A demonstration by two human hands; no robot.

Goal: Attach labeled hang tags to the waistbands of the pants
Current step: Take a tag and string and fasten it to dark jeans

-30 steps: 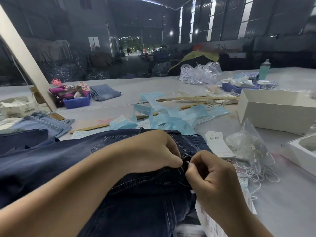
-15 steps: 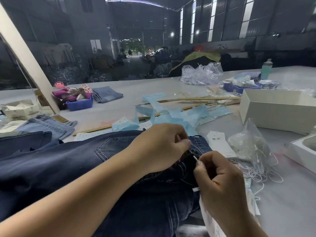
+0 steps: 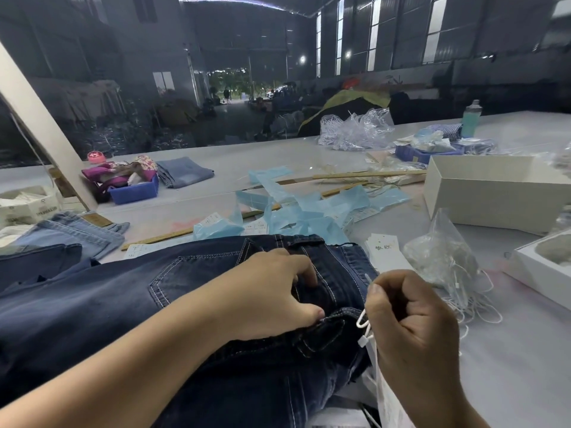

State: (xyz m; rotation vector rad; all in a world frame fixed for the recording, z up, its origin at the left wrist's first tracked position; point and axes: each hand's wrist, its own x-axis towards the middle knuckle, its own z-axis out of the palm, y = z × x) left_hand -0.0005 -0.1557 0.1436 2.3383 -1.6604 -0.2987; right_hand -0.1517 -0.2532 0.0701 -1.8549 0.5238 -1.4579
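Dim warehouse space is stretching out behind a long pale bench (image 3: 309,156) that is carrying the work. Dark pants (image 3: 108,304) are lying across the near edge of the bench, their waistband (image 3: 321,332) bunched up toward the right. The left hand (image 3: 272,295) is resting on the denim at the waistband, its fingers (image 3: 304,268) curled and pressing into the fabric while the thumb is pinning a fold. The right hand (image 3: 411,332) is sitting just beside it, closed into a fist with its fingers pinching a white string (image 3: 362,323) that is looping at the waistband edge; a white hang tag (image 3: 389,393) is dangling below this hand. Loose tags (image 3: 383,251) are lying just beyond the pants, next to a clear bag of strings (image 3: 445,261). Blue plastic scraps (image 3: 296,208) are spreading across the middle of the bench, and a white box (image 3: 494,193) is standing at the right.
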